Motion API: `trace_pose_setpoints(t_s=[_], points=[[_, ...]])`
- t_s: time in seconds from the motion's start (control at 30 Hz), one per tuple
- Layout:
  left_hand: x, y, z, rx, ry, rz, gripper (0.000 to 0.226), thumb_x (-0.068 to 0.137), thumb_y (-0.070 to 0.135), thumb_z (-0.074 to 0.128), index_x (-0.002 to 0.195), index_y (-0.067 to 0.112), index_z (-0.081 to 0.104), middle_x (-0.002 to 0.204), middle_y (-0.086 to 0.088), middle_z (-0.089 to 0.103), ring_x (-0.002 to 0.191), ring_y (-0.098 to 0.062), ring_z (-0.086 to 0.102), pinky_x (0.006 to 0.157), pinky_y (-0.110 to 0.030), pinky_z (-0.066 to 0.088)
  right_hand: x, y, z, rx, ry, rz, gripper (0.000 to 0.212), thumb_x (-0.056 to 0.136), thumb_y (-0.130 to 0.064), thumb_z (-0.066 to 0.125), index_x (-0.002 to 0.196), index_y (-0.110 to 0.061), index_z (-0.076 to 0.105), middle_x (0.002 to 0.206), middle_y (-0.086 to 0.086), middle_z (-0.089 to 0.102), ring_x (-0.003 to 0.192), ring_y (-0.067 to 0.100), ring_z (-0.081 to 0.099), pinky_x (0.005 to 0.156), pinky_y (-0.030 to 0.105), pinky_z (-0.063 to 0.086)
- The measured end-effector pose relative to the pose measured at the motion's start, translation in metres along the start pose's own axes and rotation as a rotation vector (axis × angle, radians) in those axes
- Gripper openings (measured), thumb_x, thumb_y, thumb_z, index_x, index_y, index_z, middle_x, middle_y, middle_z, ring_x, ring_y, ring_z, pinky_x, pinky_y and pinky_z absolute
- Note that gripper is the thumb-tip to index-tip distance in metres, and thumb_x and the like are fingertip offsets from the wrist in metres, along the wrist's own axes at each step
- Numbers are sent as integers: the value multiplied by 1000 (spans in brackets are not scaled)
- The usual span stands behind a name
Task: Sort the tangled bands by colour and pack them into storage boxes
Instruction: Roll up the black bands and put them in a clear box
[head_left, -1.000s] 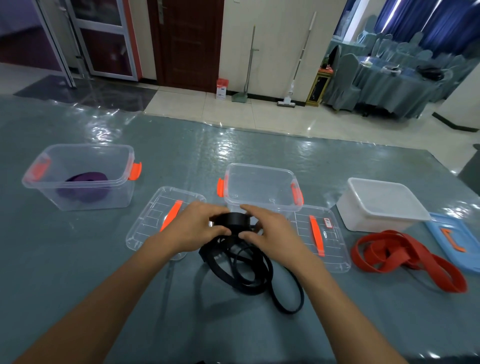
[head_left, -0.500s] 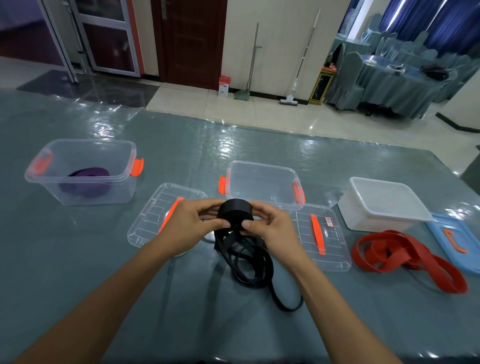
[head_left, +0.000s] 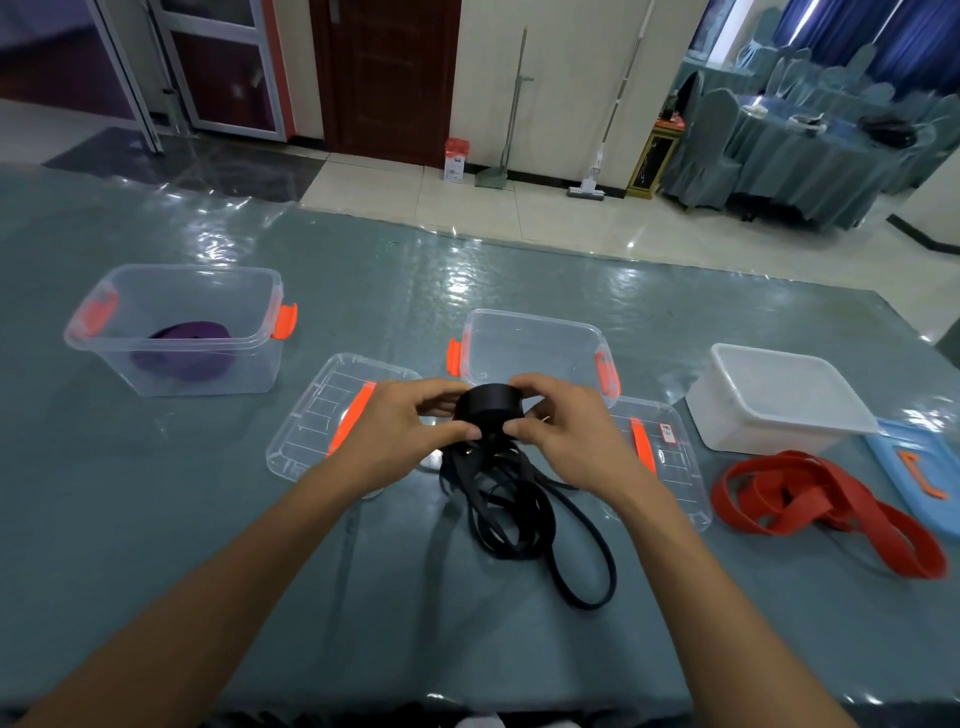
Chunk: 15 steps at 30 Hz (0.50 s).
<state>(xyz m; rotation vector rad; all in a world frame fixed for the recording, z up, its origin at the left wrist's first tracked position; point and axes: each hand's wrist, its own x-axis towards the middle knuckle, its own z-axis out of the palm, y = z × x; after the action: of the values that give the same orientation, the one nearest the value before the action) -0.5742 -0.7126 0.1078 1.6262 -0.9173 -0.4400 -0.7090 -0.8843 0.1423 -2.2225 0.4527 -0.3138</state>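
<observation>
Head view, black band partly rolled into a coil at centre, pinched by left hand at 9 o'clock and right hand at 3 o'clock, fingers curled on it, loose tail trailing to 6 o'clock on the table, clear box at 12 o'clock behind, red bands lying at 3 o'clock.

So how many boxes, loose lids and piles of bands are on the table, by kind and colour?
Clear boxes: 2, one with the purple band, one empty
White box: 1
Clear lids: 2
Blue lid: 1
Band piles: 3, purple, black band partly rolled in both hands, red bands
Total: 9
</observation>
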Motion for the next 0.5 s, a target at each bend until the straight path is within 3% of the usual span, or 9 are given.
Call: trace_pose_setpoints(t_s=[0.1,0.23,0.33,0.4,0.5], points=[[-3,-1,7,-149,75,-24,45,75,3,85,113,25,73,105,3,78,104,-15,73,100,-41,55,-1,-1,-3,315,13,90,36,86,2,71,117,-15,65,102,4,73,77,27,73,85,46,60],[-2,3,9,-201,98,-41,45,75,-1,84,111,23,73,103,3,78,101,-14,74,97,-35,57,-9,1,10,603,-10,96,33,90,8,64,120,-7,64,107,9,73,80,26,71,76,35,60],[-4,2,7,-103,80,-9,45,75,-2,84,104,31,74,97,8,78,96,-11,74,93,-32,58,-15,9,15,403,-4,50,39,88,0,71,121,-19,63,101,7,74,73,16,68,76,35,58],[-5,2,6,-65,64,1,44,76,0,84,103,34,74,95,9,78,95,-10,74,92,-33,58,-15,8,12,201,-35,17,51,85,-9,76,130,-26,59,111,-3,71,70,8,67,78,32,58],[-1,6,8,-69,57,24,42,76,4,85,104,33,76,96,6,78,95,-13,75,90,-35,59,-10,1,6,106,-14,-8,48,82,-16,79,125,-29,61,111,-9,69,74,14,68,80,36,58]])
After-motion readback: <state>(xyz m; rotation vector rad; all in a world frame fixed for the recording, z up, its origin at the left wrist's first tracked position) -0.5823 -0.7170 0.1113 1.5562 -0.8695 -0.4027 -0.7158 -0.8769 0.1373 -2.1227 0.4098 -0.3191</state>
